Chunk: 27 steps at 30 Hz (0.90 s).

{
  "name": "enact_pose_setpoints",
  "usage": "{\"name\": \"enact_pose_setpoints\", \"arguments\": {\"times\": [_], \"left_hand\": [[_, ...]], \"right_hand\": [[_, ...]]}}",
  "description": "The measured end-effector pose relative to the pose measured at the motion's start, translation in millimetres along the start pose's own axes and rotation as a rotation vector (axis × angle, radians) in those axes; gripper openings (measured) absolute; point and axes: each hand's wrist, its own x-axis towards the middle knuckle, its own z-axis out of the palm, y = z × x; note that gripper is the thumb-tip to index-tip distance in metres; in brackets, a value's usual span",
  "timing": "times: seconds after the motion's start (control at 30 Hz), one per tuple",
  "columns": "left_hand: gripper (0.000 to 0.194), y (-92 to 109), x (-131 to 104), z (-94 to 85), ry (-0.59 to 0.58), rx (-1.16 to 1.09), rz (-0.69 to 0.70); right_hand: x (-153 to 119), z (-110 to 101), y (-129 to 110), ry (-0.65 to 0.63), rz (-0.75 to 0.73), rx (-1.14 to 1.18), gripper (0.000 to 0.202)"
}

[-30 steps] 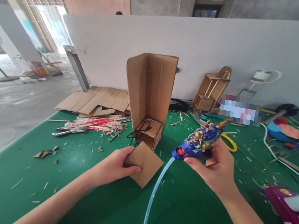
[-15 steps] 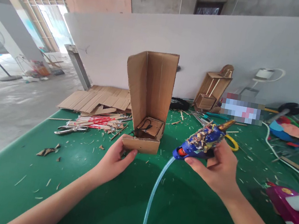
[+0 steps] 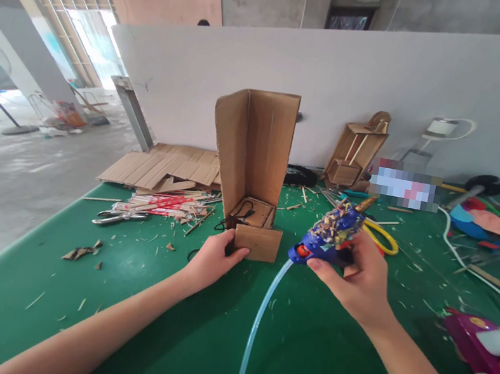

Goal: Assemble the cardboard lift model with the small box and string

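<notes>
Trailing toward the near edge of the green-covered table (image 3: 181, 355), a translucent glue stick (image 3: 253, 336) curves out of the back of the blue hot glue gun (image 3: 331, 233). Our right hand (image 3: 362, 281) wraps around the gun, thumb along its rear end, nozzle aimed up and away; we cannot tell whether a finger presses the trigger. With our left hand (image 3: 212, 261) we pinch a small cardboard rectangle (image 3: 262, 244) by its left end, thumb on the near face, the other fingers mostly hidden behind. It stands on edge before the low box at the foot of a tall cardboard structure (image 3: 264, 144); we cannot tell whether they touch. A purple machine (image 3: 485, 357) sits by the table's right edge, and torn scraps (image 3: 82, 251) lie toward its left edge. Past them we see red-and-white wrappers with thin sticks (image 3: 169, 204), then flat cardboard sheets (image 3: 161, 168) near the far left corner. At the far edge a smaller cardboard model (image 3: 350, 153) leans near the pale partition (image 3: 393, 90).
</notes>
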Motion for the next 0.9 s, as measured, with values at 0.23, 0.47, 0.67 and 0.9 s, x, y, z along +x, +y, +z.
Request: {"name": "enact_pose_setpoints", "arguments": {"times": [0.23,0.47,0.67,0.9], "left_hand": [[0.033,6,-14,-10.1,0.080,0.105,0.020],[0.020,32,-66,-14.8,0.274,0.261,0.278],[0.022,79,-51,7.8,-0.056,-0.306,0.061],[0.016,83,-36,2.7,-0.069,-0.303,0.102]], "right_hand": [[1,1,-3,0.025,-0.009,-0.017,0.031],[-2,6,0,0.059,0.066,-0.016,0.035],[-2,10,-1,0.099,0.121,0.013,0.038],[9,-2,-8,-0.087,0.185,0.216,0.038]]}}
